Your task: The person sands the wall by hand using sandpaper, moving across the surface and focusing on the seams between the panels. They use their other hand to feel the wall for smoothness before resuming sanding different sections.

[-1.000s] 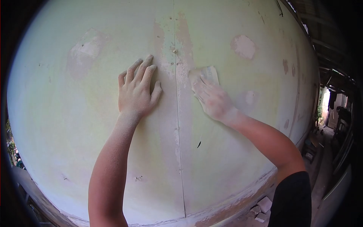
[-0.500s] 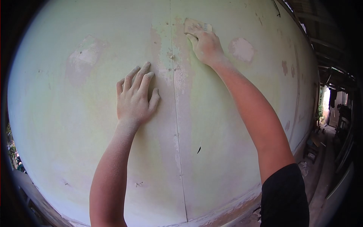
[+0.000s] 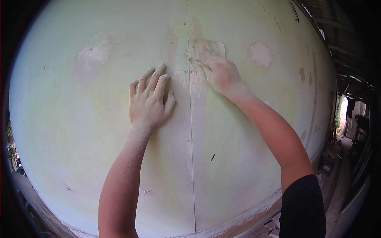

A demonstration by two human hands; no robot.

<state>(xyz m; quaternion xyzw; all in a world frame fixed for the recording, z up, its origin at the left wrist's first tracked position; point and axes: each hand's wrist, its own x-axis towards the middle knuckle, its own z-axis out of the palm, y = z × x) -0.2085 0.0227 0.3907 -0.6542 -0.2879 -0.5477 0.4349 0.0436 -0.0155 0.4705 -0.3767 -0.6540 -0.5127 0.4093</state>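
My right hand (image 3: 221, 74) presses a tan sheet of sandpaper (image 3: 219, 48) flat against the pale green wall (image 3: 107, 135), just right of a vertical seam (image 3: 192, 158). Blue print shows on the sheet's upper right part. My left hand (image 3: 147, 99) rests on the wall left of the seam, fingers spread and holding nothing. Whitish dust coats both hands. A rough, worn strip with small holes runs along the seam, and a pale patch (image 3: 260, 54) lies to the right of the sandpaper.
Another pale patch (image 3: 95, 51) marks the wall's upper left. A small black mark (image 3: 212, 157) is near the seam lower down. To the right, a cluttered passage (image 3: 345, 158) runs beside the wall under a roof.
My right hand has slid down the wall with the sandpaper, along the seam's right side. My left hand stays on the wall; the view has shifted slightly.
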